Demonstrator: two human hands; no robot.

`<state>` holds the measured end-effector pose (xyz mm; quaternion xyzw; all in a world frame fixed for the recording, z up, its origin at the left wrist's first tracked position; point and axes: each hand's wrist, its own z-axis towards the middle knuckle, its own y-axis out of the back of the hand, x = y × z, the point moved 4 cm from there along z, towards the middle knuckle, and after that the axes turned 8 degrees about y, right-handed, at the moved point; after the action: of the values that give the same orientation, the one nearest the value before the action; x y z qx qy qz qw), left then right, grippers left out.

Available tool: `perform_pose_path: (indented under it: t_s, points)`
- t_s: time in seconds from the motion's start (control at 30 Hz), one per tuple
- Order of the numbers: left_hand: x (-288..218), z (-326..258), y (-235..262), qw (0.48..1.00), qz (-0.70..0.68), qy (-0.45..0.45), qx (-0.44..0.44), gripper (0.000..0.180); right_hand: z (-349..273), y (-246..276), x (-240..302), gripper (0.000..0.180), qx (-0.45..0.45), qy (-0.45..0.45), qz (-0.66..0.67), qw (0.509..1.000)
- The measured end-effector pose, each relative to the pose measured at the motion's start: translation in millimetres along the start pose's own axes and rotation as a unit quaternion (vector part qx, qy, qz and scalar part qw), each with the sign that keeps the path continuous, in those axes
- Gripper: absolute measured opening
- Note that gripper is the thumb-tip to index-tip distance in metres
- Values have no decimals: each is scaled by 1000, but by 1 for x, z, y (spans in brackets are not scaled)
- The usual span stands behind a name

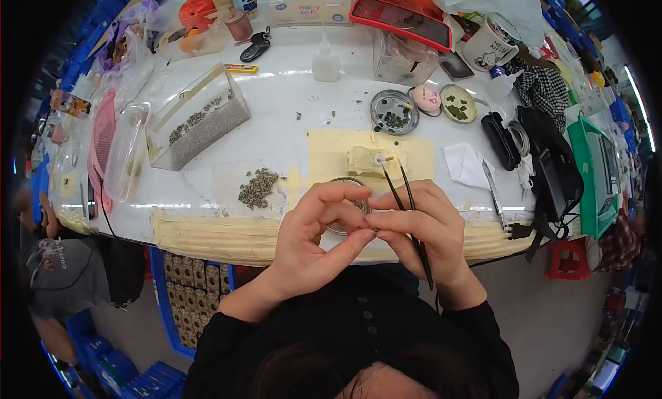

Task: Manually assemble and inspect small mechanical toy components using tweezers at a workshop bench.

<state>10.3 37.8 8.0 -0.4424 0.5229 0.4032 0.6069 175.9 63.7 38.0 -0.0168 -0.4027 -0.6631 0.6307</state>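
Note:
Over the table's front edge, the fingertips of my left hand [321,237] and my right hand [431,230] meet, pinched together. A tiny greyish piece [373,229] shows between them, too small to name. Black tweezers [414,226] lie across the fingers of my right hand, tips pointing away from me. Beyond the tips is a block wrapped in cream tape [365,162] with a small white spot on it. A round clear dish [336,228] is partly hidden behind my left hand. Left of it lies a heap of small grey parts [258,188].
A tilted clear box [200,120] holds more grey parts. Two round dishes, one clear [395,113] and one cream [458,104], contain dark pieces. Farther back stand a white squeeze bottle [326,60] and a red-edged phone [401,23]. Metal tweezers [494,192] lie at right.

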Motion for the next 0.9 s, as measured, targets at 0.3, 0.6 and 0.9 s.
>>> perform_pose_path:
  t_s: [0.3, 0.6, 0.9]
  points:
    - [3, -9, 2, 995, -67, 70, -20, 50, -3, -9, 0, 28, 3, 5, 56, 998]
    - [13, -7, 0, 975, -191, 112, -6, 41, -4, -12, 6, 23, -41, 34, 1, 999]
    - [31, -16, 5, 943, -304, 131, -11, 19, -4, -20, 11, 31, -61, 47, -40, 996]
